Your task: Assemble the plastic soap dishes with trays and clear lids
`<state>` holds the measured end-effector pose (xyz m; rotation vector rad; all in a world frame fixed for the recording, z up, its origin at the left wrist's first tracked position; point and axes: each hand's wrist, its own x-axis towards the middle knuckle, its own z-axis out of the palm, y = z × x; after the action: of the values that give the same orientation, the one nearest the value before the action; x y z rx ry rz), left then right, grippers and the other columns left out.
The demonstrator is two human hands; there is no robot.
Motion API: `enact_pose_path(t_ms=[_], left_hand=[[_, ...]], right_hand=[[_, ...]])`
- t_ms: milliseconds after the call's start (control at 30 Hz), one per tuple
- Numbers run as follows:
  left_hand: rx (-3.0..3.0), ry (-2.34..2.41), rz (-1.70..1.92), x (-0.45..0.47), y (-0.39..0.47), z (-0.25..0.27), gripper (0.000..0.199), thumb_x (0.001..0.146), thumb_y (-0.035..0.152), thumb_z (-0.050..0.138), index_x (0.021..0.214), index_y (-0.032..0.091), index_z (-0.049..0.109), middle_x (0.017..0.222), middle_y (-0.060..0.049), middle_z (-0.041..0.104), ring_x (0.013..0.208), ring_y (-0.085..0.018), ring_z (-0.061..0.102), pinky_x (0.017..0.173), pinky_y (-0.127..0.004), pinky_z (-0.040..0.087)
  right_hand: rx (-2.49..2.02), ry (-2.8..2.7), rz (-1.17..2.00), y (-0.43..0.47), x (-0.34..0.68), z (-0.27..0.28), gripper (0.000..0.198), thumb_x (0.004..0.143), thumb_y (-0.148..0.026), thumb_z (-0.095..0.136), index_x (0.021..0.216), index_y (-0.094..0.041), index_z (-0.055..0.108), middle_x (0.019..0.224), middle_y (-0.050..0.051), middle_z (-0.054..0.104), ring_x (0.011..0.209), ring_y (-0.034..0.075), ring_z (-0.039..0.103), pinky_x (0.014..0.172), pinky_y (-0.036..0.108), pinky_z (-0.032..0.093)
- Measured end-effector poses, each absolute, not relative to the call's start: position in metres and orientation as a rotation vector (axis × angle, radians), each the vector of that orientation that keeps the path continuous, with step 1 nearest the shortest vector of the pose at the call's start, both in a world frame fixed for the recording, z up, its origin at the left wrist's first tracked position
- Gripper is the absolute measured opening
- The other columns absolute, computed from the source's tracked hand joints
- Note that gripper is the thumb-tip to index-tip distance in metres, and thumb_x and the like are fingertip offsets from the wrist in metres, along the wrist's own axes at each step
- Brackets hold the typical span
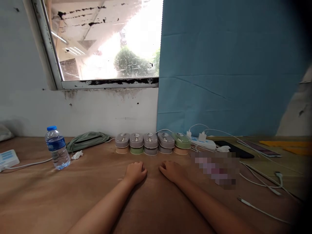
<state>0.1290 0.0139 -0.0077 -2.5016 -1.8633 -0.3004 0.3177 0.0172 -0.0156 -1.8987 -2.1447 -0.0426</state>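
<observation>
My left hand rests on the brown tabletop, its fingers curled in and its thumb toward the middle. Across a short gap lies my right hand, also with curled fingers. Nothing shows in either hand. Just beyond them stands a row of small rounded lidded boxes, each with a clasp and a round sticker on top. From the left come a grey-lidded box on an orange base, a grey one on a green base, two grey ones, and a green-lidded box on an orange base.
A water bottle, a crumpled tissue and a green pouch stand or lie at left. On the right are a power strip, a black phone, another phone, white cables and a blurred patch. The wall is behind.
</observation>
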Motion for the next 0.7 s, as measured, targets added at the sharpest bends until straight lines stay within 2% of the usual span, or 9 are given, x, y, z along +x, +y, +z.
enact_pose_path(t_ms=[233, 467, 633, 700], left_hand=[[-2.486, -1.868, -0.333, 0.121, 0.015, -0.01, 0.024, 0.078, 0.032, 0.04, 0.083, 0.018, 0.058, 0.085, -0.009, 0.066, 0.08, -0.025, 0.062, 0.063, -0.03, 0.042], [-2.469, -1.809, -0.44, 0.108, 0.027, -0.004, 0.017, 0.076, 0.029, 0.044, 0.086, 0.02, 0.056, 0.09, -0.007, 0.065, 0.086, -0.022, 0.06, 0.071, -0.029, 0.039], [-2.433, -1.775, -0.513, 0.098, 0.036, -0.007, 0.011, 0.075, 0.026, 0.047, 0.075, 0.019, 0.055, 0.076, -0.004, 0.065, 0.073, -0.02, 0.06, 0.064, -0.027, 0.039], [-2.397, -1.734, -0.579, 0.098, 0.035, -0.008, 0.011, 0.074, 0.026, 0.048, 0.079, 0.019, 0.055, 0.08, -0.004, 0.064, 0.077, -0.02, 0.059, 0.068, -0.027, 0.04]], right_hand=[[-1.866, -2.193, -0.064, 0.017, 0.321, -0.018, 0.027, 0.08, -0.033, 0.043, 0.069, -0.016, 0.061, 0.077, 0.008, 0.067, 0.071, 0.02, 0.059, 0.054, 0.025, 0.028], [-1.873, -2.206, -0.07, 0.015, 0.32, -0.016, 0.026, 0.08, -0.031, 0.043, 0.072, -0.016, 0.062, 0.076, 0.007, 0.066, 0.071, 0.019, 0.059, 0.054, 0.025, 0.028], [-1.864, -2.207, -0.075, 0.014, 0.321, -0.015, 0.025, 0.08, -0.031, 0.043, 0.073, -0.016, 0.062, 0.077, 0.007, 0.067, 0.072, 0.018, 0.059, 0.055, 0.024, 0.028], [-1.852, -2.213, -0.08, 0.013, 0.322, -0.015, 0.025, 0.08, -0.032, 0.044, 0.073, -0.016, 0.062, 0.077, 0.006, 0.067, 0.071, 0.018, 0.058, 0.054, 0.024, 0.027]])
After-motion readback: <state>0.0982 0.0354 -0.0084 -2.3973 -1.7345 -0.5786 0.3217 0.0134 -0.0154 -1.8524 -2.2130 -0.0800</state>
